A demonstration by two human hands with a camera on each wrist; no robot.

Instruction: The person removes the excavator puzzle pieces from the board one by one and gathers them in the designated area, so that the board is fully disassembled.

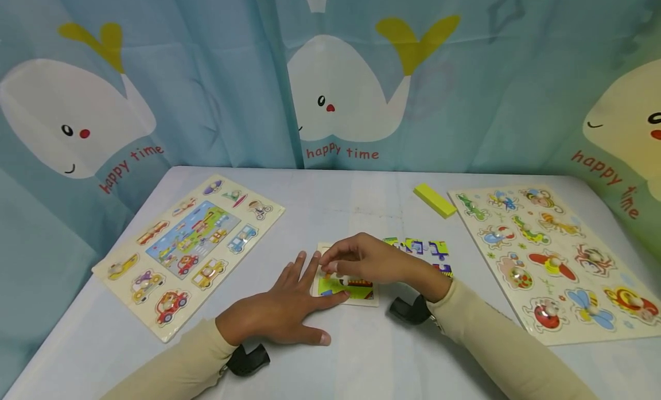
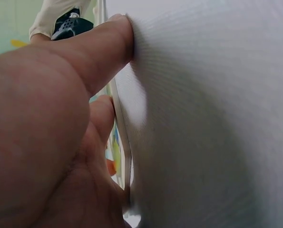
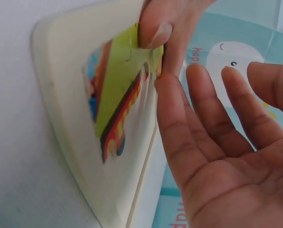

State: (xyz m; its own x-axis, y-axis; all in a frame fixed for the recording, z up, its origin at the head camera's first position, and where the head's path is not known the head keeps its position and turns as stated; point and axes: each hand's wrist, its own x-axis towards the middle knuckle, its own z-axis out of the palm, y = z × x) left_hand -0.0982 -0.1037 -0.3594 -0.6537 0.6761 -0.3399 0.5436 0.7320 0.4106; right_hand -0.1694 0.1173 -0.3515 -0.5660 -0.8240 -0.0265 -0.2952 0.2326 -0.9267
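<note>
A small cream-framed jigsaw board [image 1: 361,303] lies flat in the middle of the table, showing a green picture with a red and yellow band. My left hand [image 1: 281,311] is spread palm down at its left side, forefinger resting on the lower edge. My right hand [image 1: 361,259] reaches over the board, thumb and forefinger brought together above its left part. In the right wrist view those fingertips meet at a small yellow-green puzzle piece [image 3: 157,54], mostly hidden, right beside the left forefinger [image 3: 155,21]. The left wrist view shows mainly thumb and tablecloth.
Loose jigsaw pieces [image 1: 415,247] lie right of the board, partly behind the right forearm. A yellow block [image 1: 434,201] is farther back. A vehicle peg puzzle [image 1: 188,245] lies at left, an insect peg puzzle [image 1: 558,256] at right. A whale-print curtain [image 1: 341,90] hangs behind.
</note>
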